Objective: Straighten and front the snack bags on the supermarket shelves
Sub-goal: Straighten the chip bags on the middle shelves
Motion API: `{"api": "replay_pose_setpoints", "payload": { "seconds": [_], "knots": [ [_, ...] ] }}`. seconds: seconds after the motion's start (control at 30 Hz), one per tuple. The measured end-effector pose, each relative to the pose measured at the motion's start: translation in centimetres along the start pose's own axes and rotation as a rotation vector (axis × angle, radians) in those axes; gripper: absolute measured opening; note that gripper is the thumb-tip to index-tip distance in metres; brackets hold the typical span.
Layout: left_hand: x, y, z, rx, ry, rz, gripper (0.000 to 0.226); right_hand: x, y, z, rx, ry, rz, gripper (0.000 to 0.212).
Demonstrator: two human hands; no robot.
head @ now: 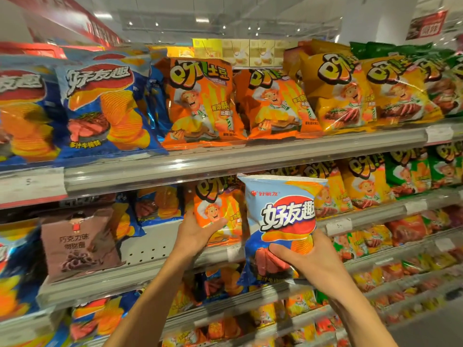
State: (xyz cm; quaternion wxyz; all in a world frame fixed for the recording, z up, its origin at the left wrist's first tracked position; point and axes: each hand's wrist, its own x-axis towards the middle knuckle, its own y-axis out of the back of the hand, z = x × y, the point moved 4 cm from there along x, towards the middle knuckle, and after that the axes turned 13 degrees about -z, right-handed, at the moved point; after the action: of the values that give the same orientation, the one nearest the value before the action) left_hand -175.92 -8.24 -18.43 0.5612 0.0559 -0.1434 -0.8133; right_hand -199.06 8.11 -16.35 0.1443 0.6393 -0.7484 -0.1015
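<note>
My right hand (304, 259) grips a blue-and-white ridged chip bag (283, 216) by its lower part and holds it upright in front of the second shelf. My left hand (195, 234) grips the lower left of an orange snack bag (218, 211) that stands on that second shelf, just left of the blue bag. The blue bag hides part of the orange bag's right side.
The top shelf (225, 161) carries large blue chip bags (100, 108) at left, orange bags (203, 101) in the middle, and yellow bags (338, 88) at right. A brown chocolate snack bag (77, 244) leans on the second shelf beside a bare perforated patch (147, 244). Lower shelves hold several small bags.
</note>
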Motion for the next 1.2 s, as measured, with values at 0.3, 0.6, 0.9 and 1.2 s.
{"api": "replay_pose_setpoints", "payload": {
  "seconds": [0.3, 0.6, 0.9, 1.2],
  "knots": [
    [-8.6, 6.7, -2.4, 0.745, -0.22, 0.348, 0.016, 2.3, -9.6, -2.0, 0.076, 0.053, -0.115, 0.066],
    [-14.6, 12.1, -6.0, 1.061, -0.204, 0.445, 0.012, 7.4, -18.5, -4.6, 0.007, 0.091, -0.145, 0.053],
    [-14.8, 11.8, -6.4, 1.059, -0.171, 0.471, 0.029, 12.9, -23.2, -6.3, -0.093, 0.05, -0.169, 0.09],
    [-14.4, 11.8, -7.6, 0.949, -0.142, 0.443, 0.021, 13.1, -23.6, -3.7, -0.168, 0.261, -0.193, 0.065]
  ]
}}
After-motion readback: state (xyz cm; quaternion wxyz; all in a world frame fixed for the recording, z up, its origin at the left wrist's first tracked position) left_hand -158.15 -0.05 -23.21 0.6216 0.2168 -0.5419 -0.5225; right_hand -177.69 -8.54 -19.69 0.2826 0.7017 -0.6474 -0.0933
